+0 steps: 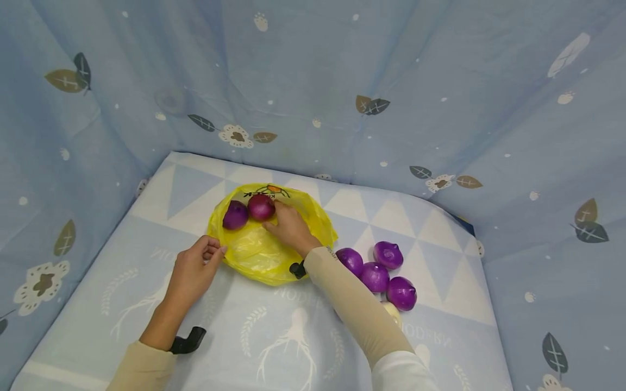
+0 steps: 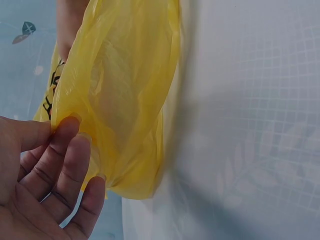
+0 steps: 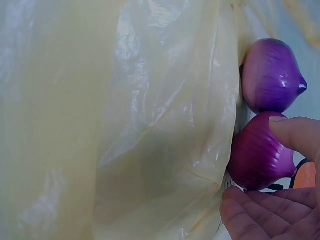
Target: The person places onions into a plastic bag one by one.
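Observation:
A yellow plastic bag (image 1: 254, 255) lies spread open on the table with its mouth upward. My left hand (image 1: 198, 266) pinches the bag's near left rim between thumb and fingers, as the left wrist view shows. Inside the bag, my right hand (image 1: 290, 228) holds a purple-red onion (image 1: 261, 207). In the right wrist view, the thumb lies on one side of that onion (image 3: 262, 152) and the fingers on the other. A second purple onion (image 1: 236, 215) sits against it on the left, also within the bag.
Several purple onions (image 1: 375, 277) are grouped on the patterned tablecloth (image 1: 293, 347) to the right of the bag. A pale round thing (image 1: 392, 312) beside them is partly hidden by my right forearm. Blue curtain (image 1: 313, 81) surrounds the table's back and sides.

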A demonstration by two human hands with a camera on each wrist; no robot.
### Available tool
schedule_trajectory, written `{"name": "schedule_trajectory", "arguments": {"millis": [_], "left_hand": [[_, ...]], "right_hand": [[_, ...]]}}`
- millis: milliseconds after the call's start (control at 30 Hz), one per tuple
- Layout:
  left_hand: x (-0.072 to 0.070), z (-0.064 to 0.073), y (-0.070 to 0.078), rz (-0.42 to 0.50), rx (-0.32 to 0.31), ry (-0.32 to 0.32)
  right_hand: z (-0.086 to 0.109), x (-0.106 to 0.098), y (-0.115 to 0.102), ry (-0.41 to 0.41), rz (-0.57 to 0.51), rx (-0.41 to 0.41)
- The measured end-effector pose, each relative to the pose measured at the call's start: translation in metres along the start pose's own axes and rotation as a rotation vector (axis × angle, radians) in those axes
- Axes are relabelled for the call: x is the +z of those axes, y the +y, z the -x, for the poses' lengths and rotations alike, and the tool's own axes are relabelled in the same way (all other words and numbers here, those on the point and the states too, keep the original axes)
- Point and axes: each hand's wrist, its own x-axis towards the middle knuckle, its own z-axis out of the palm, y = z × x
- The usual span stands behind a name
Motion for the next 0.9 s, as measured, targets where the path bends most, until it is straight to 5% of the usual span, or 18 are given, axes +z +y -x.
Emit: {"name": "schedule_trajectory", "arguments": {"millis": [467, 900], "left_hand": [[-0.001, -0.002, 0.001, -0.005, -0.021, -0.013], [-0.001, -0.005, 0.001, -0.009, -0.017, -0.008]], "right_hand": [[0.010, -0.010, 0.000, -0.020, 0.040, 0.004], [0.071, -0.053, 0.002, -0.065, 0.064, -0.131]]}}
